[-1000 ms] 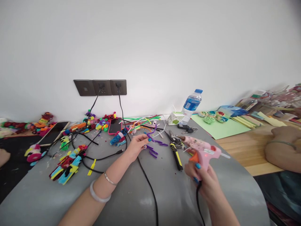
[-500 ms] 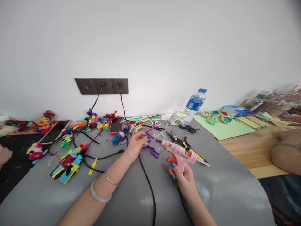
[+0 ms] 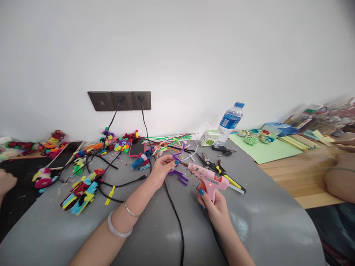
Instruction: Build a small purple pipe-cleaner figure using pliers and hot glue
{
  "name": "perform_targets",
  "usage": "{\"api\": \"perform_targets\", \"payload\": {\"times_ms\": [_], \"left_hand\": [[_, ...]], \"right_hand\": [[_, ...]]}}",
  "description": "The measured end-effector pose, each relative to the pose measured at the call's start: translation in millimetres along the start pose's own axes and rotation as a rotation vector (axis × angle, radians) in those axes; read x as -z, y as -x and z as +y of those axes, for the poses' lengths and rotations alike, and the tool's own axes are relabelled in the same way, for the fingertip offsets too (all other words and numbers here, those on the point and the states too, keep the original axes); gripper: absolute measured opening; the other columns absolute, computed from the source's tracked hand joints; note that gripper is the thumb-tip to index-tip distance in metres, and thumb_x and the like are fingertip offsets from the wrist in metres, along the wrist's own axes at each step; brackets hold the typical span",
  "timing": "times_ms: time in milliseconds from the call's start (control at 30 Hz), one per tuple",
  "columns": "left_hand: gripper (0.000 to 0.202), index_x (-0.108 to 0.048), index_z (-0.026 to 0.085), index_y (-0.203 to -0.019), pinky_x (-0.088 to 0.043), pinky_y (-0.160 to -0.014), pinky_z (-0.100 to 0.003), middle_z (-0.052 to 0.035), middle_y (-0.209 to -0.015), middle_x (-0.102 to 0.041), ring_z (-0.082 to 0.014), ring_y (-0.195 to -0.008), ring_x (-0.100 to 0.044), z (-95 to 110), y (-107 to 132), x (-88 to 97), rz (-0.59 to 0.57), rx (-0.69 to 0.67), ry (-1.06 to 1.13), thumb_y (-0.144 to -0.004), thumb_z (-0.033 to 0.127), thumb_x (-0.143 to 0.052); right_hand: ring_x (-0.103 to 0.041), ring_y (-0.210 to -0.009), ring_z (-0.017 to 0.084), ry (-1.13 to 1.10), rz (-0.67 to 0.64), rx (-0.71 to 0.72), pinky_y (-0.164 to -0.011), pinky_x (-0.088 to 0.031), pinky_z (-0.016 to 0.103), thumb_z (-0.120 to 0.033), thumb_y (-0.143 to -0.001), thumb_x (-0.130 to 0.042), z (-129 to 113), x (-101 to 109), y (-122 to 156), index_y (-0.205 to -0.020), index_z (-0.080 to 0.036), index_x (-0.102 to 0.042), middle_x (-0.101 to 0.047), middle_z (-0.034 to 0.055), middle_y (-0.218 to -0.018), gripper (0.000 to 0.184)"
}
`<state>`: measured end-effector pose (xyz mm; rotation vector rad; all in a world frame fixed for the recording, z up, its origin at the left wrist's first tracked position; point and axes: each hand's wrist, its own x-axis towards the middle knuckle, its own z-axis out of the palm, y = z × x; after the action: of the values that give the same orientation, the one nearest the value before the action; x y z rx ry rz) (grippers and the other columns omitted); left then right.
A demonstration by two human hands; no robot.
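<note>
My left hand (image 3: 162,169) pinches a bent purple pipe cleaner (image 3: 179,152) just above the grey table (image 3: 155,229). My right hand (image 3: 213,201) is wrapped round the grip of a pink hot glue gun (image 3: 208,177). The gun's nozzle points left and meets the pipe cleaner near my left fingertips. Loose purple pipe cleaner pieces (image 3: 181,176) lie on the table under the gun's tip. The gun's black cord (image 3: 177,221) runs toward me between my arms.
Yellow-handled pliers (image 3: 222,173) lie right of the gun. Keys (image 3: 223,149), a water bottle (image 3: 229,122) and a small carton (image 3: 208,137) stand behind. Colourful pipe cleaner figures (image 3: 83,190), a phone (image 3: 135,146) and cables (image 3: 111,173) clutter the left. Another person's arm (image 3: 340,181) rests at right, a hand (image 3: 5,183) at left.
My right hand has brought the glue gun leftward from beside the pliers until its nozzle reaches the purple pipe cleaner. My left hand has raised the pipe cleaner slightly.
</note>
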<state>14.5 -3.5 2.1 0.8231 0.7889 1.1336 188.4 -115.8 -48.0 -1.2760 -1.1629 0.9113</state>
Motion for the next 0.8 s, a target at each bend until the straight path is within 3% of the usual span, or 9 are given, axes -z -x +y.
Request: {"api": "perform_targets", "payload": {"times_ms": [367, 800], "left_hand": [[0.04, -0.069, 0.015, -0.07, -0.036, -0.053, -0.021, 0.0048, -0.055, -0.055, -0.006, -0.052, -0.048, -0.4, -0.3, 0.8, -0.004, -0.011, -0.005, -0.047, 0.037, -0.093], [0.038, -0.069, 0.015, -0.07, -0.036, -0.055, -0.021, 0.0041, -0.059, -0.057, -0.0064, -0.053, -0.048, 0.8, -0.2, 0.8, 0.02, -0.018, -0.001, -0.047, 0.034, -0.092]], "right_hand": [[-0.036, -0.048, 0.011, 0.05, -0.012, 0.005, -0.046, -0.028, 0.025, -0.061, -0.084, -0.059, -10.5, -1.3, 0.2, -0.059, -0.021, -0.044, -0.042, -0.0026, -0.049, 0.049], [-0.036, -0.048, 0.011, 0.045, 0.013, -0.001, -0.046, -0.031, 0.025, -0.058, -0.083, -0.061, -2.8, -0.2, 1.2, -0.062, -0.021, -0.046, -0.043, -0.003, -0.05, 0.045]]}}
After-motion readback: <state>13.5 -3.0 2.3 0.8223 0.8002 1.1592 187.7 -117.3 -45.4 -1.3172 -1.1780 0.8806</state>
